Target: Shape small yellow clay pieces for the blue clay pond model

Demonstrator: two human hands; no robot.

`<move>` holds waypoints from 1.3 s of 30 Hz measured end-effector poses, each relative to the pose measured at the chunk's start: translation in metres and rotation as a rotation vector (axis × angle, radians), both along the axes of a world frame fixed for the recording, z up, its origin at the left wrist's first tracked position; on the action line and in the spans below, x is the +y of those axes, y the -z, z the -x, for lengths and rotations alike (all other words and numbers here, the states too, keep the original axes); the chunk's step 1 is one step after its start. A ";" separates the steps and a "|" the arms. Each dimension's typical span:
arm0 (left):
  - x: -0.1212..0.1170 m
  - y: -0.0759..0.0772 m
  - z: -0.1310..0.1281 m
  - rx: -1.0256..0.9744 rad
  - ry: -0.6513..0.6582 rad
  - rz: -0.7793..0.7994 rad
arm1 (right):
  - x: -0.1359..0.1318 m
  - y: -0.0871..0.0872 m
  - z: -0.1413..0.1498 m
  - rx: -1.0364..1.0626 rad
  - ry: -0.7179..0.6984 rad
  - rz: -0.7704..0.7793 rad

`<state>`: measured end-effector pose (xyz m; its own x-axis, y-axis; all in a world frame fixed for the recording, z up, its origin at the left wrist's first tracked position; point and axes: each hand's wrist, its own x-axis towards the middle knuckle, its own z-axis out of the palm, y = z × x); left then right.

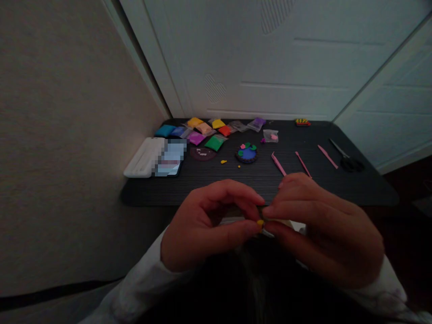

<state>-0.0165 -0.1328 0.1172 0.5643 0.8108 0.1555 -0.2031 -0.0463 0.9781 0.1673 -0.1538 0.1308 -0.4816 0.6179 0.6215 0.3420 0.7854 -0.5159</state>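
In front of the table's near edge, a small yellow clay piece sits between the fingertips of both hands. My left hand is closed in a pinch, its thumb tip against the clay. Thumb and forefinger of my right hand are pressed together right beside it; what they grip is hidden. A thin pale sliver shows just under the fingertips, too small to name. Beyond the hands stands a round dish-shaped clay pond with a blue middle, dark rim, green pads and a pink flower.
Two yellow clay bits lie left of the pond. Several coloured clay packets spread along the back left, near a phone and a white case. Pink modelling tools and scissors lie at the right of the black table.
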 end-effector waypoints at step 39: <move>-0.004 -0.001 -0.005 0.005 -0.134 -0.117 | 0.002 0.003 0.003 -0.012 0.171 -0.209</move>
